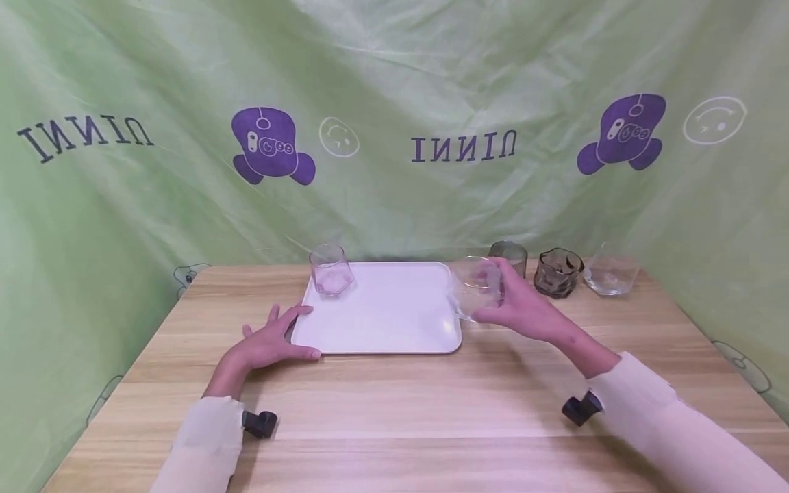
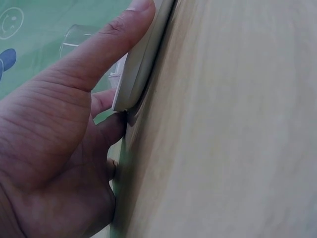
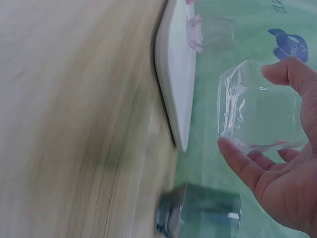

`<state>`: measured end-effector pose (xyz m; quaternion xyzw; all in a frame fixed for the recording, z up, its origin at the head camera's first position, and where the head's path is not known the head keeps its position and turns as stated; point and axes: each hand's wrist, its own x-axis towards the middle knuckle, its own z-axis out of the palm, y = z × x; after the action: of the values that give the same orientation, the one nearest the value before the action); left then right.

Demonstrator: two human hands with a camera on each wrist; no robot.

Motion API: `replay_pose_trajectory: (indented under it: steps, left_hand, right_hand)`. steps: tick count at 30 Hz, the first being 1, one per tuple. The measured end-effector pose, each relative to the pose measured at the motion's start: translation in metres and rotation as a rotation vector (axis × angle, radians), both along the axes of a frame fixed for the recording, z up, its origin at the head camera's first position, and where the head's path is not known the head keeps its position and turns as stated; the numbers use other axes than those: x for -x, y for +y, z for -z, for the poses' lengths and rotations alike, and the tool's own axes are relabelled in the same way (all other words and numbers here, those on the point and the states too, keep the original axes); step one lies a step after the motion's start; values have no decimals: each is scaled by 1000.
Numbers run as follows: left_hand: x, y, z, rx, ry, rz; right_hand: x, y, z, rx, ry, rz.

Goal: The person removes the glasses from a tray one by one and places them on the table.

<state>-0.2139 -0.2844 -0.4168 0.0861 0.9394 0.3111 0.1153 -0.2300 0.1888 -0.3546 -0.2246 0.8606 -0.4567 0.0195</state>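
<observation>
A white rectangular tray (image 1: pixel 394 308) lies on the table. Its near left corner sits between the thumb and index finger of my left hand (image 1: pixel 268 346), which holds the edge; the other fingers spread out beside it. On the tray's far left corner stands a clear, pinkish-looking glass (image 1: pixel 331 270). My right hand (image 1: pixel 520 301) grips a clear faceted glass (image 1: pixel 474 291) around its sides, raised at the tray's right edge. In the right wrist view that glass (image 3: pixel 262 114) is tipped sideways between thumb and fingers, apart from the tray (image 3: pixel 178 69).
Behind my right hand stands a grey-tinted glass (image 1: pixel 510 253). Further right are a dark wavy glass (image 1: pixel 557 272) and a clear glass (image 1: pixel 611 274), near the table's back edge. A green printed cloth (image 1: pixel 382 205) hangs behind and around the wooden table (image 1: pixel 394 411).
</observation>
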Motion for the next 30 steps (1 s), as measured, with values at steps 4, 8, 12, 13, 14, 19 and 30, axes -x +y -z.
replay_pose_trajectory:
  steps: [4,8,12,13,14,19,30]
  left_hand:
    - [0,0,0,-2,0,-1]
    - [0,0,-2,-3,-1,-4]
    - [-1,2,-2,-8,-2,0]
    - [-1,2,-1,-9,-3,1]
    - [-1,2,-1,-9,-3,2]
    - [-1,1,1,-8,0,1]
    - [-2,1,-1,-14,-3,4]
  right_hand:
    - [-13,22,-4,-59,21,41]
    - [-23,46,-7,-88,35,70]
    - [-29,71,-11,-96,85,89]
    - [-30,77,-12,-100,104,94]
    - [-31,83,-13,-102,118,99]
    - [-32,109,-15,-111,145,115]
    - [-30,158,-6,-121,85,202]
